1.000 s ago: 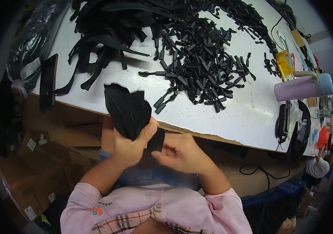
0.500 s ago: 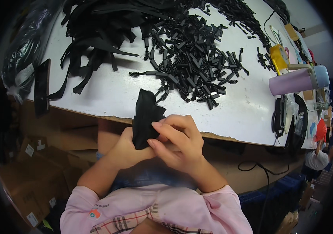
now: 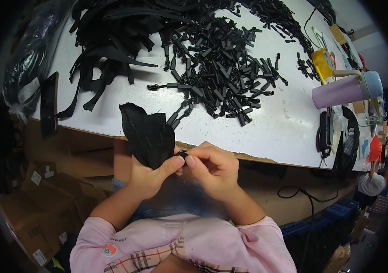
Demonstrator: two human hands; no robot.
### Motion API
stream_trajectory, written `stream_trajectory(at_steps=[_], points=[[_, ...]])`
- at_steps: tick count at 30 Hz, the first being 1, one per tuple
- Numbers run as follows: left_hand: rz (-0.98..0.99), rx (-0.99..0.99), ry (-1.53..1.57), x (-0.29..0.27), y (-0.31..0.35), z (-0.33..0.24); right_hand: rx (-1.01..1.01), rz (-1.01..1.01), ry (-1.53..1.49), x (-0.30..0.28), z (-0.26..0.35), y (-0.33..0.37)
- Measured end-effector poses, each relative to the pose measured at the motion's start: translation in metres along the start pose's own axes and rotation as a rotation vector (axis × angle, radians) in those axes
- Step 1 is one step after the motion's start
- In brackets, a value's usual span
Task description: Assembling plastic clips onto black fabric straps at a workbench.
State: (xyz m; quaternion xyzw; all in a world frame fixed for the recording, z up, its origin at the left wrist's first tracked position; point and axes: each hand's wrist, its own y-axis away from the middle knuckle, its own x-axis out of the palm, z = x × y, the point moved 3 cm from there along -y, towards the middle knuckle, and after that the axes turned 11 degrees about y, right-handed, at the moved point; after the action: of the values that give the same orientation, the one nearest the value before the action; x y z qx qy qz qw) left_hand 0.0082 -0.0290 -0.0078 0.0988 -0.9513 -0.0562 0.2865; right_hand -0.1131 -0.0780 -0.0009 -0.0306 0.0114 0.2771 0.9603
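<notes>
A folded bundle of black fabric [image 3: 147,136] stands up out of my left hand [image 3: 147,181], fanned into several layers above the table's near edge. My left fingers are wrapped round its lower end, with the thumb pressed toward the right. Between both thumbs shows a small black end [image 3: 182,155], apparently part of the fabric; my right hand [image 3: 214,170] pinches it between thumb and forefinger. Its exact shape is mostly hidden by the fingertips. Beyond the hands lies a heap of black zipper pulls [image 3: 223,68] with small metal-looking sliders, a few straggling toward the bundle.
Long black fabric strips [image 3: 112,41] are piled at the white table's [image 3: 266,136] far left, beside a dark flat bar [image 3: 49,104]. A lilac tumbler [image 3: 339,94] and a yellow tape roll [image 3: 323,66] stand at the right. Cardboard boxes [image 3: 35,218] sit below left.
The fabric bundle has tilted left and spread open. My right fingers have moved from its face down to a small end beside my left thumb, pinching it.
</notes>
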Motion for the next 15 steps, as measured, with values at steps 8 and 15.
stream_trajectory(at_steps=[8,15], points=[[0.362,0.758,-0.739,0.003,0.0,-0.011,0.36,0.14,-0.612,0.001,-0.017,0.005],[-0.056,-0.11,0.075,-0.007,-0.002,0.003,-0.424,-0.534,1.265,-0.038,0.008,-0.032]])
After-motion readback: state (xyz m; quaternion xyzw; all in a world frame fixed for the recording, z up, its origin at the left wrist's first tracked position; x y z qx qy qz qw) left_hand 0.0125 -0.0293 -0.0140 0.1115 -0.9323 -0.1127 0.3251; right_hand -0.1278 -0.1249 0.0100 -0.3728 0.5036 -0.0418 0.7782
